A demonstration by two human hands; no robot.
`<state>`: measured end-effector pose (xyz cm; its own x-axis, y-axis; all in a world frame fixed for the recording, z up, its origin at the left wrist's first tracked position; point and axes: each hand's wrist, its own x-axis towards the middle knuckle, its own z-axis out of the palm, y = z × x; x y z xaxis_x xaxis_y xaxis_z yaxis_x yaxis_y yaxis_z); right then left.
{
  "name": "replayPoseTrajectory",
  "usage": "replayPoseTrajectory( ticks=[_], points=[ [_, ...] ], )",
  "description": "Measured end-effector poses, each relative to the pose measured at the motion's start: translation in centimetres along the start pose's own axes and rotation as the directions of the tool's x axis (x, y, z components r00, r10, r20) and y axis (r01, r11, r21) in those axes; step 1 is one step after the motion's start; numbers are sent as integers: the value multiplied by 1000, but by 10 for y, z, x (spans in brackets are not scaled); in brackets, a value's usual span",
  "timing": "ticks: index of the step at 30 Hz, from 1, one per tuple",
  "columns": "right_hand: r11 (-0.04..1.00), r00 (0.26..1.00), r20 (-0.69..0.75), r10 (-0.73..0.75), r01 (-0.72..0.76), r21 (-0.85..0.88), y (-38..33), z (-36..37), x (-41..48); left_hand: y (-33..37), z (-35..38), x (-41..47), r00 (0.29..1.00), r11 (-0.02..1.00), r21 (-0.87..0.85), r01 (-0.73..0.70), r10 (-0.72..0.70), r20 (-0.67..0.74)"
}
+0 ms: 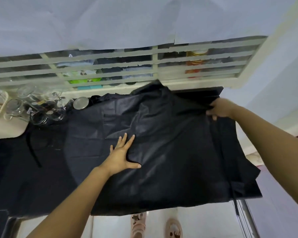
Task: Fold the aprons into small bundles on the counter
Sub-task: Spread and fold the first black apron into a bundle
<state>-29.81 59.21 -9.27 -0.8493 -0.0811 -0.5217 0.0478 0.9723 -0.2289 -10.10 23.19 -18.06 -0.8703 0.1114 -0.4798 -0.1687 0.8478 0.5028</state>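
A large black apron [170,152] lies spread over the dark counter [24,186], its near edge hanging past the counter's front. My left hand [122,155] presses flat on the cloth near its middle, fingers straight and spread. My right hand [220,109] grips the apron's far right edge, fingers curled round a bunched fold of the cloth. A thin black strap [33,148] trails across the counter at the left. Another strap [235,191] hangs at the apron's near right corner.
Several clear glass jars and mugs [34,107] stand at the counter's back left beside a white tray [5,129]. A louvred window [120,66] runs along the back wall. My feet in sandals [155,225] show below the counter's front edge.
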Motion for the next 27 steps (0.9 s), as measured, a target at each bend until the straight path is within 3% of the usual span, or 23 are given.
replayPoseTrajectory(
  ticks=[1,3,6,8,10,13,16,19,21,23,25,26,27],
  points=[
    [995,980,-194,49,-32,91,3,-2,4,0,3,-2,1000,999,50,-2,3,-16],
    [964,912,-395,113,-4,266,5,8,4,0,16,-7,998,994,101,38,-33,-45],
    [991,882,-471,-14,75,112,-7,53,-28,10,39,-11,984,993,49,108,-100,-146],
    [967,896,-387,-217,251,40,-20,112,-71,18,44,-9,972,991,12,135,-130,-195],
    [895,886,-172,-430,443,46,-24,174,-121,22,44,-7,959,988,-11,153,-151,-241],
    [799,832,152,-534,555,-232,-11,230,-161,17,47,-24,847,979,-155,136,-196,-494],
    [698,807,145,-572,572,-430,-1,243,-169,17,64,-72,626,891,-450,56,-383,-679],
    [603,696,48,-717,653,-458,1,252,-188,28,93,-122,555,778,-627,43,-540,-632],
    [537,590,-24,-807,716,-447,13,265,-202,34,114,-142,550,647,-761,41,-650,-524],
    [606,588,-165,-792,725,-329,31,280,-217,36,137,-154,588,369,-923,107,-772,-240],
    [774,719,-356,-597,633,-18,45,286,-234,40,156,-155,706,-60,-976,211,-681,195],
    [827,832,-359,-423,516,224,48,283,-242,45,164,-154,747,-224,-938,266,-567,347],
    [808,938,-277,-210,326,491,48,277,-249,49,172,-152,770,-335,-889,311,-459,442]
  ],
)
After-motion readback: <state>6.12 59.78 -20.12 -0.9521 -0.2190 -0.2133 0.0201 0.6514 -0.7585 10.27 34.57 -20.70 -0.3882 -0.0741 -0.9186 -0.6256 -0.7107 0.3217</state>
